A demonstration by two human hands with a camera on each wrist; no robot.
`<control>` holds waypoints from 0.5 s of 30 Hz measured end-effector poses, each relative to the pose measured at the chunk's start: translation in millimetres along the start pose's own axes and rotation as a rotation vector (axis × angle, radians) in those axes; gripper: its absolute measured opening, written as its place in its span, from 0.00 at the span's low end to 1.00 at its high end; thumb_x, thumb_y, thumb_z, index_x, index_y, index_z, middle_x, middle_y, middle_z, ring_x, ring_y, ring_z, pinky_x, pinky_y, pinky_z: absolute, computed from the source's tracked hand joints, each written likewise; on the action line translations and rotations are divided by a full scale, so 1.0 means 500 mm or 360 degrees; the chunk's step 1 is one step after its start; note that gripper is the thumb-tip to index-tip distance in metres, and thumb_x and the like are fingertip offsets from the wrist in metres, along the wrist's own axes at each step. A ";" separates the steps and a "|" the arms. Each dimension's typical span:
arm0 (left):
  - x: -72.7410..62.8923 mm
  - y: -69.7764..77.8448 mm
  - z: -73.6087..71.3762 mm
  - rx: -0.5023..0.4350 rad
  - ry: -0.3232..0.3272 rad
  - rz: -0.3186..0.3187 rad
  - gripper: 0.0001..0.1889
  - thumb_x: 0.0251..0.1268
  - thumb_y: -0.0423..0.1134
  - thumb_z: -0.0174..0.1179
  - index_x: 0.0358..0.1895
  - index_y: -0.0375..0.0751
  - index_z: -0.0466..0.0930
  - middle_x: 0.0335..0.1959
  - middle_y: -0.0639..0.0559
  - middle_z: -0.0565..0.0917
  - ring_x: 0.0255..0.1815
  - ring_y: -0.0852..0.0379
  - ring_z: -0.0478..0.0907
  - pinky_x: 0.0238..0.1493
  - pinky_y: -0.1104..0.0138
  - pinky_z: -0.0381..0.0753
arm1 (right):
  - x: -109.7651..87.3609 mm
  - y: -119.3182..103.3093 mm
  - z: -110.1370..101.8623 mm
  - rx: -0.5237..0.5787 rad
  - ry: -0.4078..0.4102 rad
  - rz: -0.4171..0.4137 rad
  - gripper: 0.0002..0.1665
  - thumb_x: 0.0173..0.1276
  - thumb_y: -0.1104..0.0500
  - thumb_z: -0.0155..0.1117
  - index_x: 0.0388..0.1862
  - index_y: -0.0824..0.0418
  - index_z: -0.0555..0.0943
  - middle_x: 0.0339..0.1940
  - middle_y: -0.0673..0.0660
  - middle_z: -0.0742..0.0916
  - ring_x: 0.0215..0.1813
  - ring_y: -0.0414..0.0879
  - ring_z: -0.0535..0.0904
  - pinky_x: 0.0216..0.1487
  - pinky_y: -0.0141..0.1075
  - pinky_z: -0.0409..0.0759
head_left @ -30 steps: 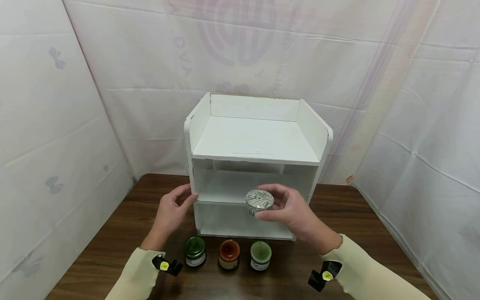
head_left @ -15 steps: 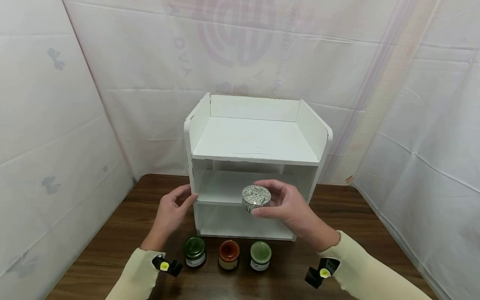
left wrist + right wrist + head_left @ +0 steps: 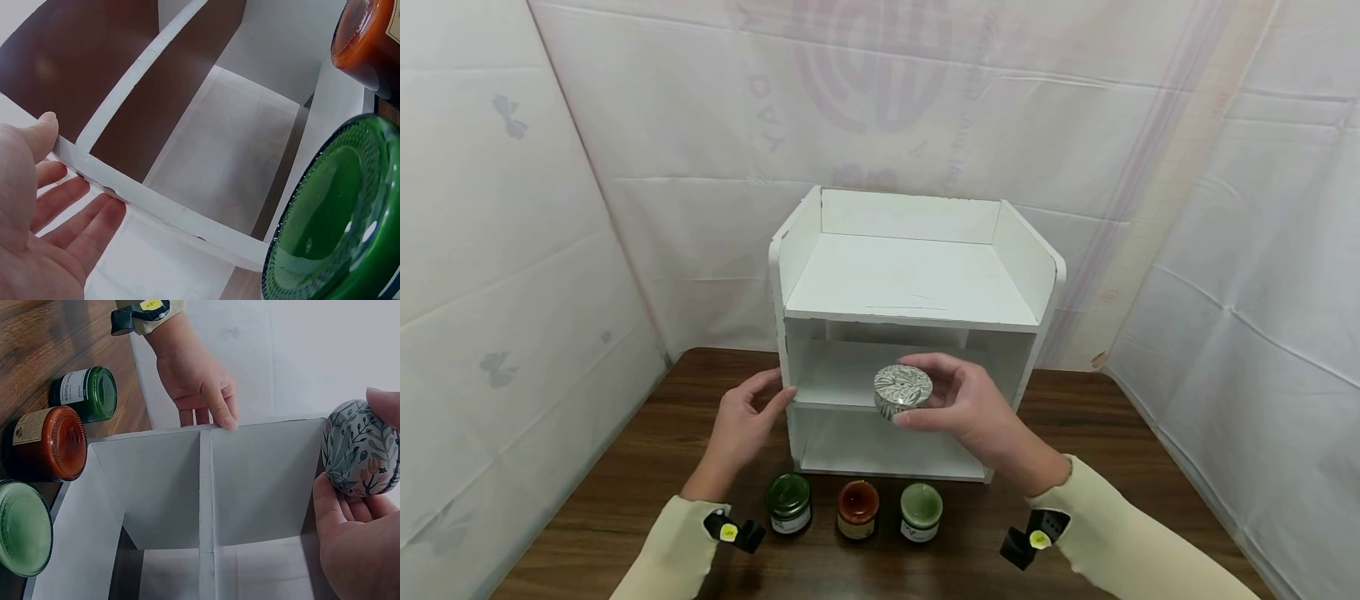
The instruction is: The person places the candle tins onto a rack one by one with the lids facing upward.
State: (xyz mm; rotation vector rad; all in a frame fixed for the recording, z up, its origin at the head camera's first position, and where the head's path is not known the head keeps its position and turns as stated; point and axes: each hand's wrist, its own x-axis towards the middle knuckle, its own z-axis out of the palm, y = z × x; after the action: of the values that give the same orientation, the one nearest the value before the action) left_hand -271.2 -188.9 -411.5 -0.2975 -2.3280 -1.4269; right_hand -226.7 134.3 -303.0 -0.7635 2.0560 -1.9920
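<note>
Tin (image 3: 901, 388), squat and leaf-patterned, sits flat face up just below centre on my head feed, pinched by my right hand (image 3: 966, 408) before the white shelf (image 3: 910, 279), while my left hand (image 3: 745, 421), apart toward frame left, grips the shelf's side panel (image 3: 782, 342).
</note>
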 end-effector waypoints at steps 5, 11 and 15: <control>-0.001 0.002 0.000 0.0001 0.0003 -0.0001 0.23 0.74 0.49 0.63 0.65 0.42 0.80 0.59 0.44 0.86 0.52 0.70 0.81 0.49 0.79 0.79 | 0.008 -0.003 0.005 0.0020 -0.0005 -0.0040 0.41 0.54 0.71 0.79 0.68 0.69 0.74 0.59 0.63 0.84 0.53 0.44 0.87 0.51 0.33 0.86; -0.001 0.004 -0.001 0.0011 0.0008 -0.0008 0.23 0.74 0.49 0.63 0.65 0.42 0.80 0.59 0.44 0.86 0.52 0.67 0.81 0.49 0.80 0.78 | 0.018 -0.006 0.009 0.0009 -0.0005 -0.0018 0.40 0.55 0.71 0.79 0.67 0.66 0.75 0.59 0.62 0.85 0.53 0.44 0.87 0.52 0.33 0.85; -0.001 0.003 0.000 0.0021 0.0009 -0.0012 0.23 0.74 0.49 0.63 0.65 0.42 0.80 0.59 0.44 0.86 0.53 0.64 0.82 0.49 0.80 0.78 | 0.024 -0.007 0.011 0.0004 -0.0011 -0.0006 0.39 0.56 0.69 0.79 0.67 0.64 0.76 0.59 0.62 0.85 0.54 0.45 0.86 0.51 0.34 0.85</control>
State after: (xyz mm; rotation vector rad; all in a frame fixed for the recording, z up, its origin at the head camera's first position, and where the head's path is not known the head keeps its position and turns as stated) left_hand -269.9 -188.3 -410.4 -0.2812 -2.3355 -1.4139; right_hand -233.4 123.8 -297.3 -0.7734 2.0495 -1.9903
